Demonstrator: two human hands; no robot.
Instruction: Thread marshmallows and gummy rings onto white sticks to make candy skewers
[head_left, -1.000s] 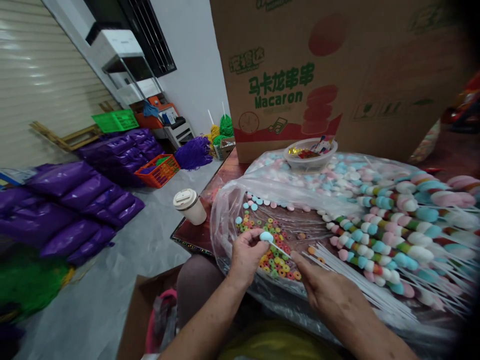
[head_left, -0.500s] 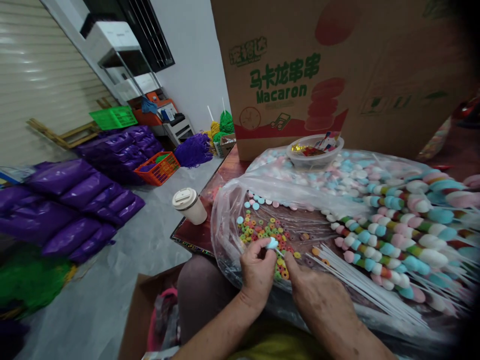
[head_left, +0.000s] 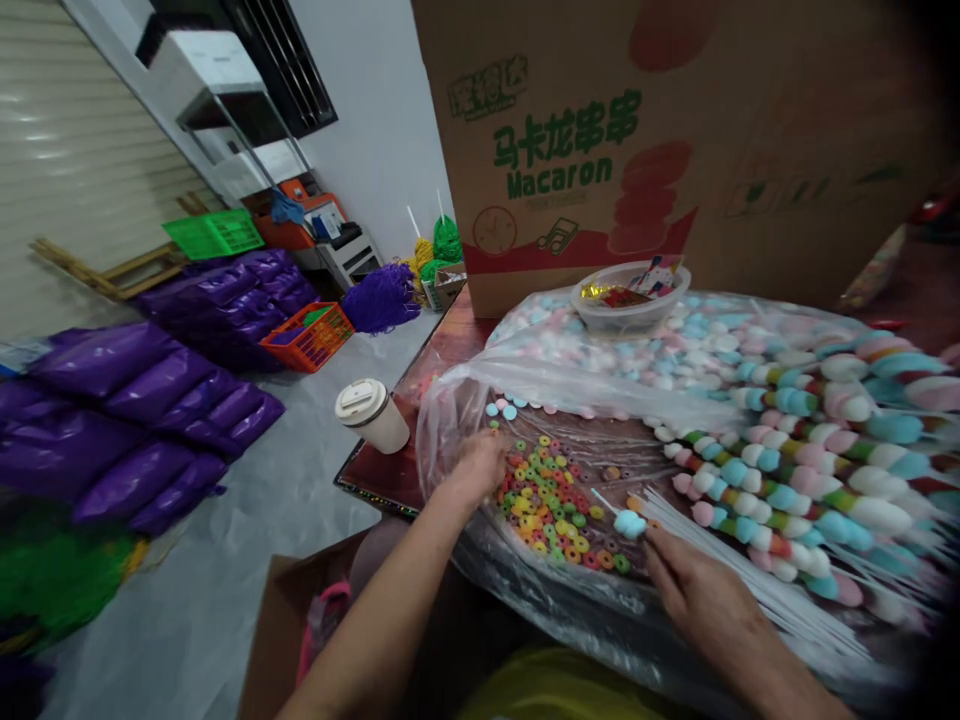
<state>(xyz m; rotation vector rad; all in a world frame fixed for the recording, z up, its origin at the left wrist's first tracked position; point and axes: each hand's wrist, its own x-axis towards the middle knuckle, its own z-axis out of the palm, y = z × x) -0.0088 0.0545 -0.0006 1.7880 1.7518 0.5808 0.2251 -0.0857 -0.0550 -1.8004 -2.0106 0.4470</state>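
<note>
Moving apart from the pinch of half a second ago, the left hand [head_left: 484,462] is now reaching to the left edge of the ring-shaped candies [head_left: 555,500]; its fingers are curling down, and whether they are gripping anything I cannot tell. Meanwhile the right hand [head_left: 705,590] is closing its fingers on a white stick [head_left: 604,501], keeping the blue marshmallow [head_left: 630,523] over the candies' right side, probably to leave the pointed end free. Loose sticks [head_left: 757,575] are lying beside that hand, seemingly for easy reach, and loaded skewers [head_left: 795,485] are resting farther right on the bench [head_left: 375,472].
</note>
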